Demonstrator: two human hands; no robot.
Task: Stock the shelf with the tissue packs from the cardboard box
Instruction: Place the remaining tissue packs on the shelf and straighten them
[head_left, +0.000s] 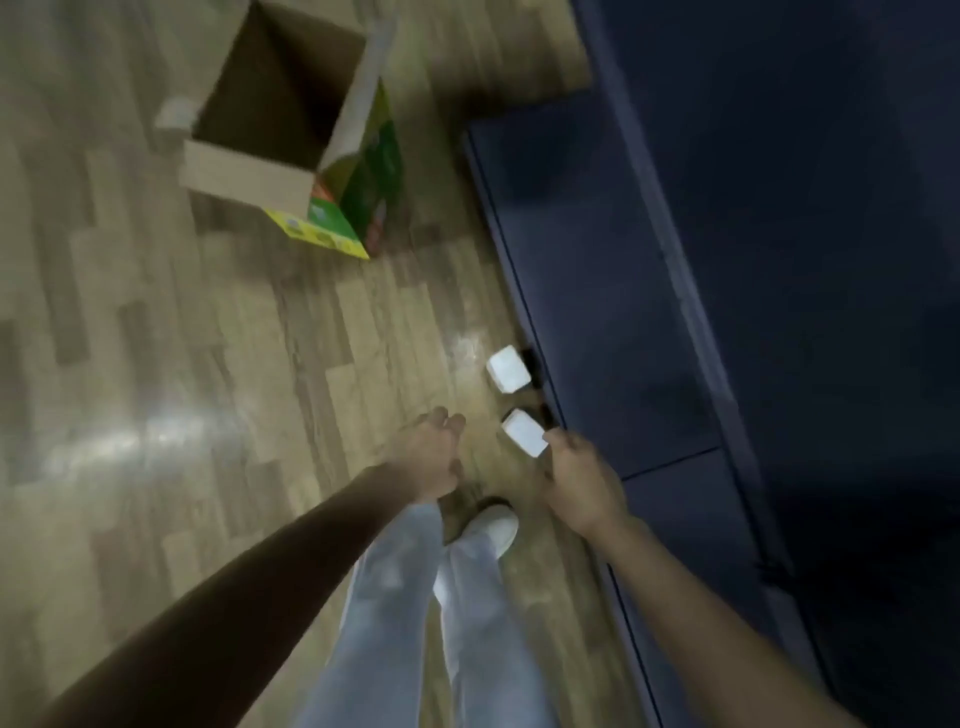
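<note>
We look down at a wooden floor (156, 364). Our right hand (582, 478) pinches a white tissue pack (524, 432) at its near end, just beside the edge of the dark blue shelf (597, 291). A second white tissue pack (508, 369) lies on the floor a little farther along that edge. Our left hand (431, 457) hangs with fingers loosely curled, holding nothing. The cardboard box (291, 130) stands open farther off on the floor, its inside in shadow. Our pale trousers (395, 597) and a white shoe (491, 525) show below.
</note>
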